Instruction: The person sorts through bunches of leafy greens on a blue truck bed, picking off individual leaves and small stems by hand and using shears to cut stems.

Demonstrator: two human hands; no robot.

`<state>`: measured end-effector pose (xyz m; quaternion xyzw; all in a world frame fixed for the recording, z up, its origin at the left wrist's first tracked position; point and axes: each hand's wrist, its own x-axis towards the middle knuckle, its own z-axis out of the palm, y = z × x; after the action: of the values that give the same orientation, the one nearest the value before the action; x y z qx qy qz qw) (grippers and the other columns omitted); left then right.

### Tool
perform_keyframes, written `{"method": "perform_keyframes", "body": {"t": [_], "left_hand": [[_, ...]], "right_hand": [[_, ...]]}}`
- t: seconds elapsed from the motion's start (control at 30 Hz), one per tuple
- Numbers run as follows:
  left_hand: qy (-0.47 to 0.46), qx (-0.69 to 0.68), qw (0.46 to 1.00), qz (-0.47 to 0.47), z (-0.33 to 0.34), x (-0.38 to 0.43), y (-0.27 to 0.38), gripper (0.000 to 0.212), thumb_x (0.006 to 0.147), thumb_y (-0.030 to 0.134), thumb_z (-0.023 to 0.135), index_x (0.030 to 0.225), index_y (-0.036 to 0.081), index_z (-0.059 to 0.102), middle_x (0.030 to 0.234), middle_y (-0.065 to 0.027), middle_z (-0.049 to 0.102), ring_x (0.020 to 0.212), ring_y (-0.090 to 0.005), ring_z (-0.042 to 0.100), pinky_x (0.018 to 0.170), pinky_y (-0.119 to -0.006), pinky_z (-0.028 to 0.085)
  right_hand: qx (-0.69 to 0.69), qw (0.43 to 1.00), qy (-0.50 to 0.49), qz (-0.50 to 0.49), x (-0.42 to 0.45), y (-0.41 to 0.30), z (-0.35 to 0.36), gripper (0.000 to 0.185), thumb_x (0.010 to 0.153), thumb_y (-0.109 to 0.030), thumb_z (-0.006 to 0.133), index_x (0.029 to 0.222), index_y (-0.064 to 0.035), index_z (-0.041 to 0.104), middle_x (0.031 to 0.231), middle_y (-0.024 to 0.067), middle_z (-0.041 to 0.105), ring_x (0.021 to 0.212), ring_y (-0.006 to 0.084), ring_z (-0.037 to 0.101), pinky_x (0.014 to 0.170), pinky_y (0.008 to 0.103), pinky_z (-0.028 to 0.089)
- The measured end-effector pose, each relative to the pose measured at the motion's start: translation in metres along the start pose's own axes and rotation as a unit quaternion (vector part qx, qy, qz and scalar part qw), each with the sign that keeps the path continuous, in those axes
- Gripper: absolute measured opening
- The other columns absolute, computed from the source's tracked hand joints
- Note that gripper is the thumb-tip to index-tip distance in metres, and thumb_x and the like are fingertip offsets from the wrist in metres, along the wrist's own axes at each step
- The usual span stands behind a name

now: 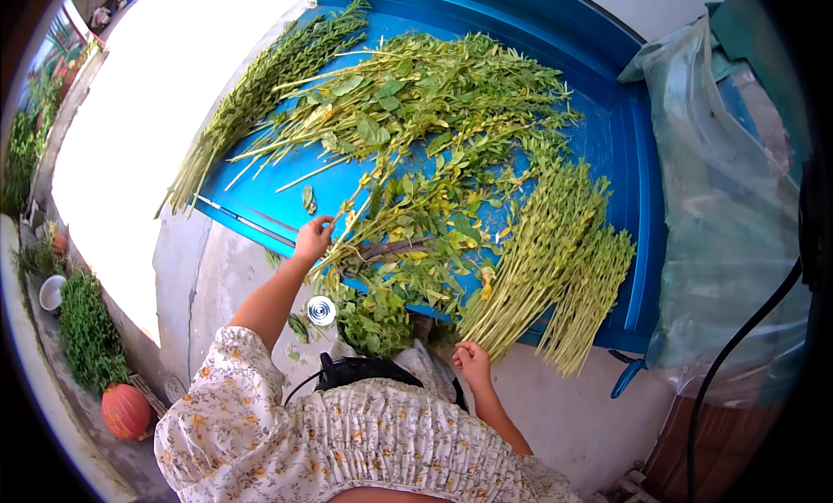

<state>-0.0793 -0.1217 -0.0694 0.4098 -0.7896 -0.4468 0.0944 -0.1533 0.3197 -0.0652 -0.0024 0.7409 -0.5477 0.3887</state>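
My left hand (pixel 314 239) pinches the cut end of a leafy stalk (pixel 355 197), which looks like sesame, at the near edge of a blue metal cargo bed (pixel 260 194). My right hand (pixel 474 363) has its fingers curled, close to the lower ends of a bundle of leafless, pod-bearing stalks (pixel 540 262); whether it grips anything is unclear. A wide heap of leafy stalks (pixel 416 93) covers the bed's middle and far part. Another bundle of podded stalks (pixel 273 86) lies along the left edge, its bare ends sticking out past the rim.
Loose leaves (pixel 377 324) are piled below the bed's near edge, just before my body. Translucent plastic sheeting (pixel 709 242) hangs on the right, with a black cable (pixel 722 347) in front. A red lantern-like ball (pixel 125 410) and green plants (pixel 91 334) stand at left.
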Motion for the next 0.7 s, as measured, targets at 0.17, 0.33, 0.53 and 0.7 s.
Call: {"method": "perform_keyframes", "body": {"t": [0.17,0.33,0.53,0.7], "left_hand": [[-0.069,-0.305,0.949,-0.045,-0.023,-0.029,0.035,0.023,0.087,0.019,0.052,0.102,0.003,0.057,0.051,-0.0002,0.045,0.04,-0.0063,0.038,0.037,-0.022,0.03],[-0.147,-0.396,0.906,-0.003,-0.05,-0.089,0.082,0.021,0.088,0.018,0.051,0.104,0.006,0.057,0.048,0.0021,0.038,0.037,-0.0045,0.03,0.034,-0.019,0.021],[-0.28,-0.449,0.846,0.067,-0.07,-0.122,0.103,0.02,0.089,0.018,0.049,0.104,0.005,0.055,0.051,0.0005,0.042,0.042,-0.0069,0.036,0.041,-0.02,0.029],[-0.268,-0.374,0.886,0.063,-0.083,-0.138,0.1,0.019,0.09,0.016,0.048,0.1,0.003,0.057,0.055,0.0029,0.042,0.049,-0.0062,0.035,0.044,-0.02,0.028]], "right_hand": [[0.004,1.0,-0.017,-0.025,0.009,-0.023,0.016,0.016,0.086,-0.011,0.049,0.096,0.0005,0.056,0.071,0.0042,0.059,0.057,0.0079,0.053,0.052,0.0204,0.043],[0.003,0.994,-0.063,-0.093,0.022,-0.075,0.045,0.018,0.086,-0.011,0.049,0.1,-0.0005,0.055,0.077,0.0044,0.06,0.058,0.0074,0.053,0.052,0.0203,0.044],[0.022,0.911,0.002,-0.412,0.024,-0.215,0.085,0.046,0.085,-0.011,0.054,0.126,-0.0025,0.034,0.132,0.0123,0.025,0.073,0.0159,0.059,0.061,0.0266,0.049],[0.008,0.822,0.118,-0.557,-0.01,-0.309,0.085,0.052,0.086,-0.018,0.055,0.128,-0.0008,0.03,0.129,0.0131,0.032,0.079,0.0155,0.056,0.064,0.0267,0.048]]}}
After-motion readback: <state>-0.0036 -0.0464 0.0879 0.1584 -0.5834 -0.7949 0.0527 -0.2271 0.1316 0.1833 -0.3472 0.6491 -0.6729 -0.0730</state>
